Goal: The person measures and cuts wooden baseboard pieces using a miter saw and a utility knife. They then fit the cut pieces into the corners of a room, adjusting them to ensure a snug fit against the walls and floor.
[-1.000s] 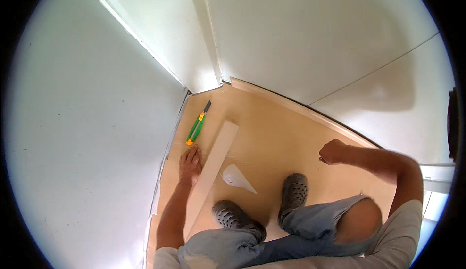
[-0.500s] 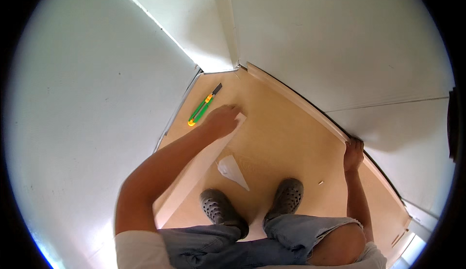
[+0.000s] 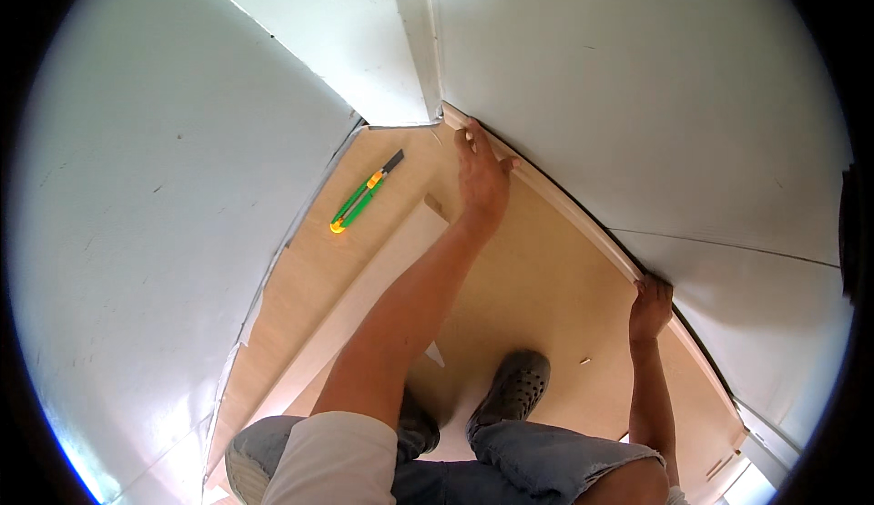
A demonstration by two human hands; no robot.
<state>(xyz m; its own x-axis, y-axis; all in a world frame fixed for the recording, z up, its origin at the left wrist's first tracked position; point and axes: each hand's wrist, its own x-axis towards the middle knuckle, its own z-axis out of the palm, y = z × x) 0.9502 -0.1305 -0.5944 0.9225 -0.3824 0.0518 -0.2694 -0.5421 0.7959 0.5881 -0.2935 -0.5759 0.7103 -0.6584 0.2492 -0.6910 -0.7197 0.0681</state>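
Note:
A long pale wood-coloured skirting board [image 3: 569, 209] runs along the foot of the right-hand wall. Near its far end, by the corner, my left hand [image 3: 482, 177] rests on it with fingers and thumb spread. Farther along to the right, my right hand [image 3: 651, 309] has its fingers curled over the board's top edge. Beneath my left forearm a second loose board [image 3: 382, 268] lies on the floor, partly covered by the arm. A utility knife [image 3: 364, 193] with a green and yellow handle lies left of it, its dark blade out.
Pale wall panels [image 3: 182, 186] close in on the left, with a rough edge at the floor. A white scrap [image 3: 435, 354] shows beside my left forearm. My dark clog [image 3: 519, 387] stands on the wood-toned floor [image 3: 537, 295], near a small offcut [image 3: 585, 360].
My left hand has left the loose board and moved forward and right onto the skirting board's far end. That end now sits closer to the corner. My right hand still holds the board.

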